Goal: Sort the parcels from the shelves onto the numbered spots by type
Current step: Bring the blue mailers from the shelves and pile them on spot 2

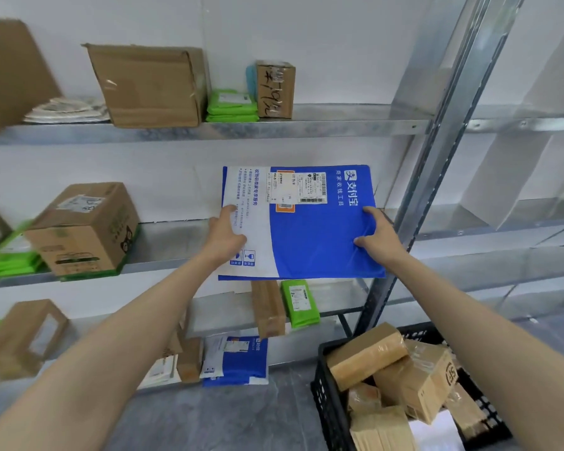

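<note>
A flat blue-and-white mailer bag with shipping labels is held up in front of the middle metal shelf. My left hand grips its white left side, thumb on the front. My right hand grips its blue right edge, creasing the plastic. Other parcels remain on the shelves: a large brown box, green mailers, a small box with handwriting, a printed carton, and a second blue-and-white mailer on the lowest shelf.
A black plastic crate at lower right holds several brown cardboard parcels. A slanted metal upright of the rack runs just right of my right hand. A brown box and a green mailer stand below the held bag.
</note>
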